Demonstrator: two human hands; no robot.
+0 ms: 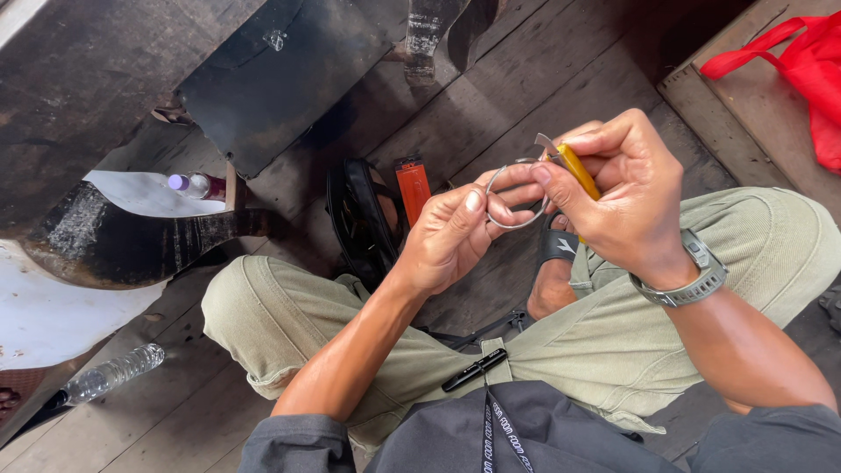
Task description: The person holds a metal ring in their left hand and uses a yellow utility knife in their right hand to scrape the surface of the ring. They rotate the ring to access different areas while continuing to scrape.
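1. Left hand (451,235) curled shut around a thin metal ring (517,194), thumb pressed over the near edge, fingertips pinching the ring from behind.
2. Right hand (626,197) closed on a small yellow-handled tool (580,170), thumb and forefinger gripping it close to the short grey blade, which sits touching the top of the ring.
3. Ring held upright between both hands, above the knees, over the dark plank floor (526,79).
4. Grey wristwatch (696,276) strapped on the right wrist.
5. Below the hands: olive trousers (613,342), knees spread wide, one foot in a dark sandal (557,247) just beneath the ring.
6. Black marker pen (473,370) lying on the lap, near a dark lanyard strap (489,429) over a grey shirt.
7. Just left of the left hand: a black bag (355,219) on the floor, with an orange rectangular case (413,186) beside it.
8. Farther left: a dark curved wooden piece (131,241) over a white sheet (53,315), a purple-capped bottle (197,185) and a clear plastic bottle (114,372) lying on its side.
9. Top right corner: a red bag (802,61) on a raised wooden board.
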